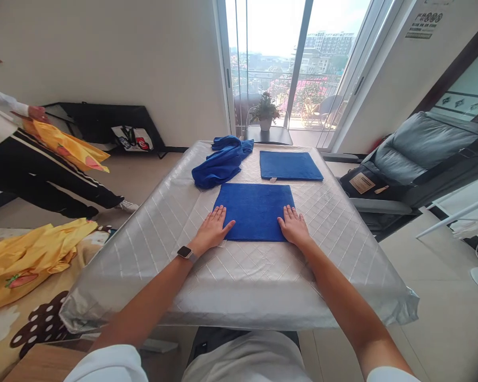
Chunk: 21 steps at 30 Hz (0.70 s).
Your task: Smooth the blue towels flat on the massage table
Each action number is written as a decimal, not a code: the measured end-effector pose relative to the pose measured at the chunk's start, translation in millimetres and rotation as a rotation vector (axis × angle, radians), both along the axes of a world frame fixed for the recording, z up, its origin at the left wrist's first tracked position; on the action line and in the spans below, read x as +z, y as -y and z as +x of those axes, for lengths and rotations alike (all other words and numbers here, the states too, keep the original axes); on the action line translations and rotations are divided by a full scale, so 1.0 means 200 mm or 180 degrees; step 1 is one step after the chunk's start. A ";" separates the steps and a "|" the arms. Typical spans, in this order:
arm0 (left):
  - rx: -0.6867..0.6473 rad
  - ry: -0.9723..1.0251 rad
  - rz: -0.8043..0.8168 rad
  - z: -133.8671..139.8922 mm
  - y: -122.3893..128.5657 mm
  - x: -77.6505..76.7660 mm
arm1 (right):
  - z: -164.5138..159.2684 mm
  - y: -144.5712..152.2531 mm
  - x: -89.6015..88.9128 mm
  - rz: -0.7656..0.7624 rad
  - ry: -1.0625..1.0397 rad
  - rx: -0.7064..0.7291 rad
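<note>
A blue towel [257,209], folded into a flat rectangle, lies on the silver-covered table [255,297] in front of me. My left hand [213,228] rests on its left edge, fingers stretched out and thumb spread. On the opposite edge lies my right hand [293,225], likewise flat with fingers extended. Behind to the right is a second folded blue towel [290,165], with a small white tag at its near edge. A crumpled blue towel [223,163] sits at the back left, close to the far left corner of the folded one.
At the left stands another person [8,143] holding a yellow cloth [66,143]. More yellow fabric [35,260] lies on a patterned bed beside the table. A grey recliner [414,159] with a black bag is at the right. A potted plant [265,111] stands on a chair beyond the table.
</note>
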<state>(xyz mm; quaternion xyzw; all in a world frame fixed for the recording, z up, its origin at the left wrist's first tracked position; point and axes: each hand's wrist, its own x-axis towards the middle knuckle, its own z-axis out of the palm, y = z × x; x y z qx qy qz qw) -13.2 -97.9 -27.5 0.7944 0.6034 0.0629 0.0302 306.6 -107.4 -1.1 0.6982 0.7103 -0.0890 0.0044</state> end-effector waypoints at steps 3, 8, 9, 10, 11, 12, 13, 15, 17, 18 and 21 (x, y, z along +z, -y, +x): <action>0.0007 0.0057 -0.0033 0.01 0.02 0.00 | 0.01 -0.01 -0.01 -0.0013 0.0000 0.0012; -0.0008 0.0069 -0.0102 0.02 0.02 0.02 | 0.01 -0.02 -0.01 0.0036 0.0057 -0.0001; -0.0028 0.0070 -0.0109 0.02 0.02 0.02 | 0.01 -0.01 -0.01 0.0055 0.0053 0.0017; -0.0048 0.0072 -0.0117 0.02 0.03 0.02 | 0.02 0.00 0.00 0.0072 0.0046 0.0057; -0.0065 0.0073 -0.0128 0.01 0.03 0.03 | 0.02 0.01 0.00 0.0092 0.0044 0.0110; -0.0079 0.0074 -0.0137 0.01 0.03 0.03 | 0.03 0.03 0.01 0.0120 0.0049 0.0170; -0.0090 0.0076 -0.0145 0.01 0.03 0.03 | 0.04 0.06 0.01 0.0152 0.0057 0.0225; -0.0110 0.0080 -0.0155 0.01 0.03 0.02 | 0.06 0.14 0.00 0.0205 0.0070 0.0276; -0.0137 0.0078 -0.0148 0.01 0.02 0.01 | 0.08 0.21 -0.01 0.0217 0.0061 0.0255; -0.0149 0.0075 -0.0142 0.00 0.02 0.01 | 0.08 0.24 -0.02 0.0209 0.0051 0.0247; -0.0139 0.0060 -0.0081 0.00 0.02 0.00 | 0.08 0.29 -0.03 0.0182 0.0034 0.0226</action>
